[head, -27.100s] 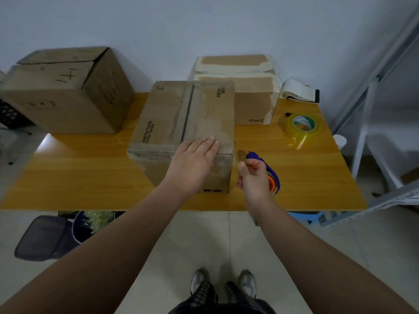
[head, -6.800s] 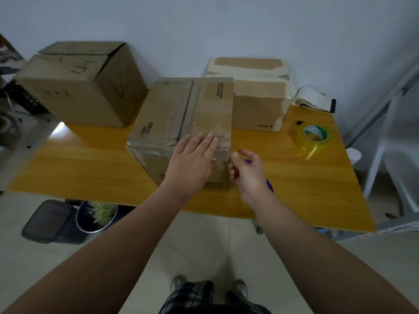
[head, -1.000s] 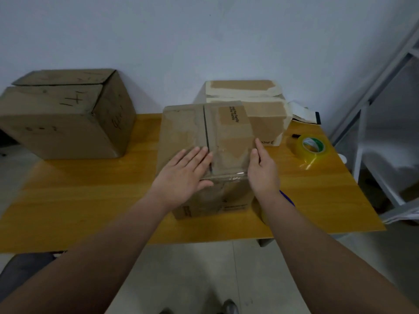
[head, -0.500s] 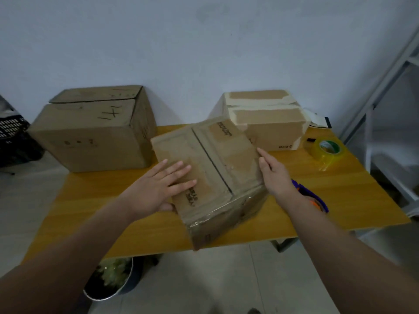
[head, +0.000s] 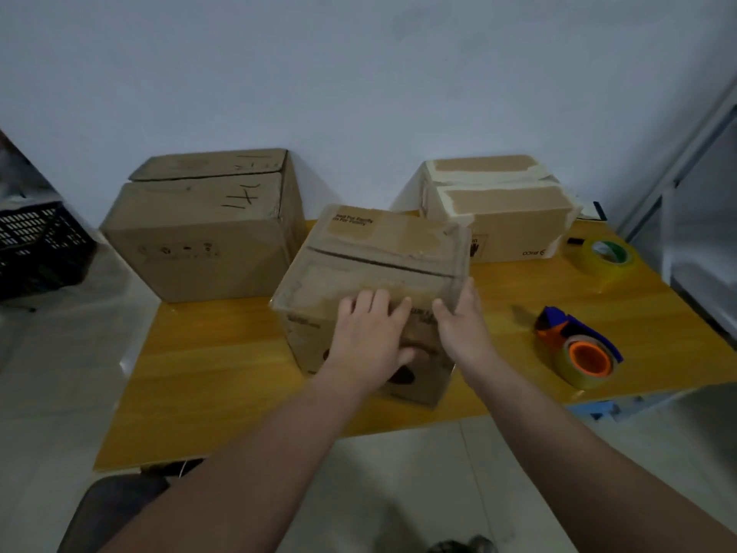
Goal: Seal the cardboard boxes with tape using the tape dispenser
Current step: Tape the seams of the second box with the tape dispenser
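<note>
The middle cardboard box [head: 383, 249] stands on the wooden table [head: 207, 361], its top seam running left to right. My left hand [head: 375, 337] lies against its near face, fingers reaching over the near top edge. My right hand [head: 462, 325] presses flat on the box's near right corner, fingers straight. The blue and orange tape dispenser [head: 578, 345] lies on the table to the right, apart from both hands.
A large brown box [head: 199, 229] sits at the back left. Two stacked boxes with pale tape [head: 498, 209] sit at the back right. A loose yellow tape roll [head: 606, 257] lies near the right edge. A black crate [head: 36, 249] stands off the table, left.
The box has been turned about a quarter turn, so its seam now runs sideways. Both hands moved with it to its near side. The dispenser stays on the table.
</note>
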Tool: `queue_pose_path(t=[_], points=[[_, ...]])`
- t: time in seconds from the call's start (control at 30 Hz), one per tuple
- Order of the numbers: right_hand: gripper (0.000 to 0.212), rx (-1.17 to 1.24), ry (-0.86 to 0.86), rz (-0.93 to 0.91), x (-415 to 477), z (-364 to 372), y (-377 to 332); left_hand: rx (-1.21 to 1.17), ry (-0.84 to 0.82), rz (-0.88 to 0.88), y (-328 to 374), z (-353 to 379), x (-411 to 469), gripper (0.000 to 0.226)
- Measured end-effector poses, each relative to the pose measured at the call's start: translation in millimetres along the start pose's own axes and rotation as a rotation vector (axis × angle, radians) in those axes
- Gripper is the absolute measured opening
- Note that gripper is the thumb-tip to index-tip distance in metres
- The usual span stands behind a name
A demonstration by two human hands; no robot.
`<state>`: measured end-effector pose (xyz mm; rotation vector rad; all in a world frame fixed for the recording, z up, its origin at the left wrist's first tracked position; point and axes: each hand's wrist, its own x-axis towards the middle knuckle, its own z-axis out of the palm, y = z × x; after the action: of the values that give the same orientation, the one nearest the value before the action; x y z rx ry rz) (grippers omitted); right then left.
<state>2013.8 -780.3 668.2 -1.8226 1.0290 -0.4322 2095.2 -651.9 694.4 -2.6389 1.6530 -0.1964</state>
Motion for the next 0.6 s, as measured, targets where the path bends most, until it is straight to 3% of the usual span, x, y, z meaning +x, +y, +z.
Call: queue_pose_path(t=[0.17,0.4,0.6], points=[[0.06,-0.27,0.061,-0.146,-8.5,-0.2,7.6,-0.093,0.059,0.124,-30.0,2.4,8.7,0.062],[0.052,-0.289,-0.044,-0.234,38.9,-16.4,4.6,-0.01,-0.098,-0.085,-102.5,25.4,-12.1,0.053],[0.051,-0.582,-0.003,-0.288,105.1,-30.1,-16.5,0.009,-0.082,-0.123,-96.5,26.5,45.1,0.055]])
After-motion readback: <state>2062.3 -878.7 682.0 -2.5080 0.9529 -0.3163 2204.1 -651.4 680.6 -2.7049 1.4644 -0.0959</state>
